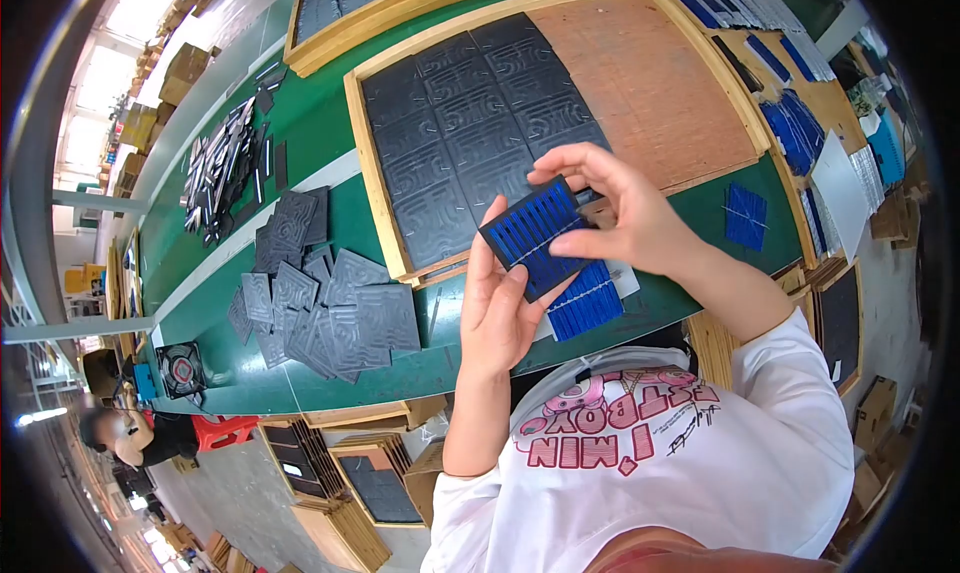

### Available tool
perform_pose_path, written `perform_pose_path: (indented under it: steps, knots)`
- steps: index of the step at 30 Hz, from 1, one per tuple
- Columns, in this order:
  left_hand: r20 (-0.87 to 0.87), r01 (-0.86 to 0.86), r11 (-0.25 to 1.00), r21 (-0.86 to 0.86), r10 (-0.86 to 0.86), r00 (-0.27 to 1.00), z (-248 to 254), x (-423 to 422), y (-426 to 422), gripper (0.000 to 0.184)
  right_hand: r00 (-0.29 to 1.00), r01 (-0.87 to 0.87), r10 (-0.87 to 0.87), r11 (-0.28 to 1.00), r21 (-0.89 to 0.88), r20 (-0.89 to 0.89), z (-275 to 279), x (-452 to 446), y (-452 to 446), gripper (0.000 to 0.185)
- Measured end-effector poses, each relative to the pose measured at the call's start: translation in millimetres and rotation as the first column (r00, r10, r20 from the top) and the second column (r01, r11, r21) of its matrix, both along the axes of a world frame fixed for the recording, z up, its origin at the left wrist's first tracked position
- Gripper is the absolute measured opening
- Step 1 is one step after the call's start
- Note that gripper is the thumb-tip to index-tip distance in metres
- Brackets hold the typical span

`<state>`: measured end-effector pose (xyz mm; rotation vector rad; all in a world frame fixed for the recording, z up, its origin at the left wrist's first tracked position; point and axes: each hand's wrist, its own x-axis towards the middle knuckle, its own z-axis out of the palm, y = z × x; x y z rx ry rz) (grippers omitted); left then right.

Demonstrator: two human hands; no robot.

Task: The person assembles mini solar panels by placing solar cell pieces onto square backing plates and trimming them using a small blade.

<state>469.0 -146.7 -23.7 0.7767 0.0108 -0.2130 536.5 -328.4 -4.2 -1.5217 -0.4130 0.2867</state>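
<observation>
Both my hands hold a small dark panel (535, 235) with blue strips on its face, tilted above the green table. My left hand (497, 308) grips its lower left side, the thumb on the face. At the upper right edge, my right hand (618, 213) has its thumb pressed on the blue face. Just beneath lie blue strips (585, 308) on a white sheet. Behind the panel is a wooden frame (378, 188), partly filled with dark patterned tiles (450, 103); bare reddish board (630, 68) shows on its right side.
Loose grey tiles (335, 313) are heaped at the left, with a pile of dark strips (225, 168) behind them. A small fan (180, 370) stands at the table's left end. More blue pieces (793, 133) lie at right. Another person (130, 433) is far left.
</observation>
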Motion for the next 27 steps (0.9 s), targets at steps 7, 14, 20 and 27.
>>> perform_pose_path:
  steps: [7,14,20,27]
  knots:
    - [0.084,-0.003,0.994,0.106,-0.006,0.996,-5.2,-4.0,-4.4,0.067,0.995,0.040,-0.019,0.979,-0.202,0.101,4.5,-2.5,4.0,0.069]
    - [0.093,0.025,0.998,-0.061,-0.019,0.996,-5.0,-2.2,6.0,0.066,0.999,0.012,-0.017,0.994,-0.109,-0.049,7.5,9.5,-17.2,0.045]
    - [0.086,0.018,0.992,-0.129,-0.007,0.996,-2.6,-2.0,6.2,0.068,0.991,-0.013,0.012,1.000,-0.005,-0.136,13.9,7.5,-19.2,0.040]
    - [0.338,-0.476,0.764,0.435,0.351,0.873,-20.4,-3.7,8.2,0.027,0.975,0.093,-0.071,0.991,0.097,-0.211,14.1,8.3,-19.4,0.042]
